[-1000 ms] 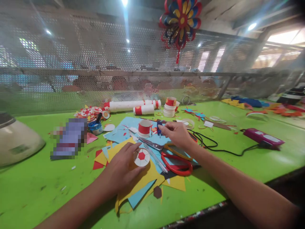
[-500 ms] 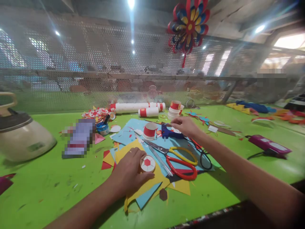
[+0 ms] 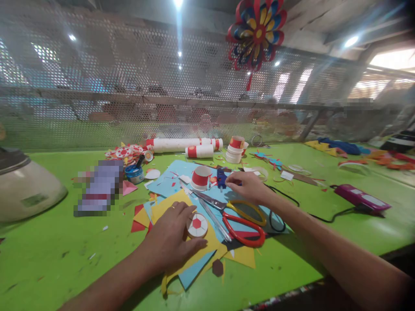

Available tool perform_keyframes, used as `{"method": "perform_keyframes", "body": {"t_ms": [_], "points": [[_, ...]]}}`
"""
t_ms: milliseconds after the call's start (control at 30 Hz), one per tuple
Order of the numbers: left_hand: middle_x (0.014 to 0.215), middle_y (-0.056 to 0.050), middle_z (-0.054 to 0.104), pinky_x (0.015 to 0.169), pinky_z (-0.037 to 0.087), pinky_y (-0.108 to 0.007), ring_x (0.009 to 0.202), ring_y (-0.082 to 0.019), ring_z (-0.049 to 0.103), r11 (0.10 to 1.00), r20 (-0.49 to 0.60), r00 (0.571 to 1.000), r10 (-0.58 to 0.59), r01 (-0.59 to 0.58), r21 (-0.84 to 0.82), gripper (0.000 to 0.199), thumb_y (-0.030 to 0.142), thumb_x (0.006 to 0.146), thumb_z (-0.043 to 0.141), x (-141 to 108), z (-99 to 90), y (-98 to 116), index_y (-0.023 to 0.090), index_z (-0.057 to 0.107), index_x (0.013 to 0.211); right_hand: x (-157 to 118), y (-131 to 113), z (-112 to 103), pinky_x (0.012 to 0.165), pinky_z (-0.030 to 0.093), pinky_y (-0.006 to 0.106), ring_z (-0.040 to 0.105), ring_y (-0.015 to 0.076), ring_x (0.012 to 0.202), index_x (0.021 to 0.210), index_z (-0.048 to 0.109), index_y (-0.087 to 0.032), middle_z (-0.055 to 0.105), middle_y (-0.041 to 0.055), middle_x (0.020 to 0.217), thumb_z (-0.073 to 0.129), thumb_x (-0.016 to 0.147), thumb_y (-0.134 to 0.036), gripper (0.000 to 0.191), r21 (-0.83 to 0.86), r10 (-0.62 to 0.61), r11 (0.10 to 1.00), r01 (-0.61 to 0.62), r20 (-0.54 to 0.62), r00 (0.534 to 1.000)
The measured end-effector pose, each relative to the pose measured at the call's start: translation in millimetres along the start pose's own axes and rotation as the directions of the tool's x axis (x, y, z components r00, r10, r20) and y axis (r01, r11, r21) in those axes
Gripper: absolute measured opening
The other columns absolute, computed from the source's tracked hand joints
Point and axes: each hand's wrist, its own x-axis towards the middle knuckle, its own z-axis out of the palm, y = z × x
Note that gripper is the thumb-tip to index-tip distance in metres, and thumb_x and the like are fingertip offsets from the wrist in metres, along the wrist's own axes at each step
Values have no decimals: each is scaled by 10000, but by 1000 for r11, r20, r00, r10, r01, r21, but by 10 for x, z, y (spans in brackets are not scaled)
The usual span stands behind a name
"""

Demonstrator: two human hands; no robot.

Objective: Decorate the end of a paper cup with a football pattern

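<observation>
My left hand (image 3: 173, 237) is curled around a small round white piece (image 3: 197, 225) with a red hexagon and dark lines like a football. The piece stands over yellow paper (image 3: 212, 235). My right hand (image 3: 248, 186) has its fingers closed at the handle of a blue glue gun (image 3: 221, 178), most of the handle hidden under the hand. Left of the gun is a red and white paper cup (image 3: 201, 178). Large scissors (image 3: 244, 220) with one yellow and one red handle lie between my hands, beside a clear stick (image 3: 215, 218).
Light blue paper (image 3: 168, 172) and scraps cover the middle of the green table (image 3: 65, 268). A phone (image 3: 100, 185), a blue jar (image 3: 134, 172) and a cream appliance (image 3: 30, 185) are on the left. Stacked paper cups (image 3: 181, 145) lie behind. A purple device (image 3: 361, 198) trails a black cord on the right.
My right hand has lowered and closed on the glue gun's handle, and the gun has turned. The black cord on the right has shifted. My left hand stays at the round piece.
</observation>
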Motion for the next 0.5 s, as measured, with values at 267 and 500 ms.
{"method": "perform_keyframes", "body": {"t_ms": [267, 500], "points": [[1011, -67, 521, 812, 431, -411, 950, -256, 508, 997, 58, 997, 57, -53, -63, 307, 305, 792, 592, -18, -96, 14, 193, 562, 1076, 198, 77, -156, 600, 444, 267, 629, 175, 653, 784, 717, -160, 710, 48, 720, 561, 805, -185, 159, -69, 35, 997, -37, -32, 999], [942, -55, 508, 768, 418, -386, 879, -231, 493, 994, 55, 994, 98, -95, -45, 154, 274, 799, 585, 11, -73, 5, 184, 566, 922, 418, -137, -75, 702, 482, 288, 639, 186, 784, 1052, 670, -125, 708, 89, 914, 621, 798, -180, 265, -81, -89, 992, 97, 95, 991]]}}
